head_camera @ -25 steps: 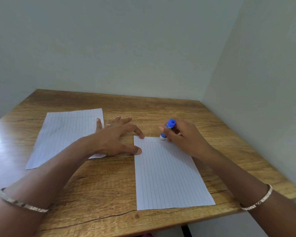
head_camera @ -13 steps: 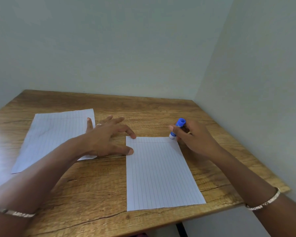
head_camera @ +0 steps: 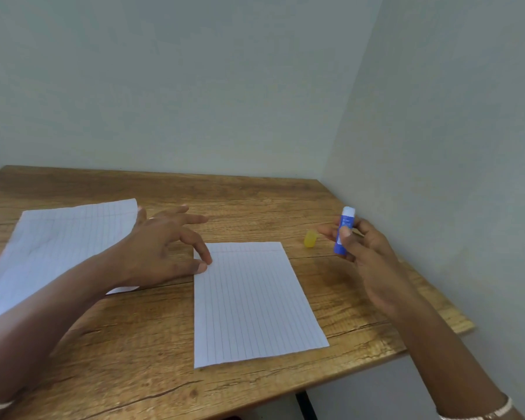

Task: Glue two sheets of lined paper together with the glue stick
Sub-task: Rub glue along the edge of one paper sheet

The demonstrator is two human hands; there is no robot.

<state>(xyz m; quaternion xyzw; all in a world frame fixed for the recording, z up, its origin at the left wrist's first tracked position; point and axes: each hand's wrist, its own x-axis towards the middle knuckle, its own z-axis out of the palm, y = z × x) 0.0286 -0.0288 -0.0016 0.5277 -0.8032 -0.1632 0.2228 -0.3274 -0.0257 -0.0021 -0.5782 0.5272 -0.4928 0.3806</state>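
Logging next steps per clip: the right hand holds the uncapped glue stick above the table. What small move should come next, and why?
Probably turn the glue stick tip-down and bring it to the top edge of the near sheet. The right hand holds it upright, off the paper; its yellow cap lies on the table; the left hand rests fingertips on that sheet's upper left corner.

a plain indoor desk corner, a study or craft nook; whether in a home or an office cannot be told. a wood-grain table fits the far right corner where the bare pale far wall meets the bare right wall. stationery marks it: a left lined sheet, a middle lined sheet, a blue glue stick at the right, a yellow cap beside it.
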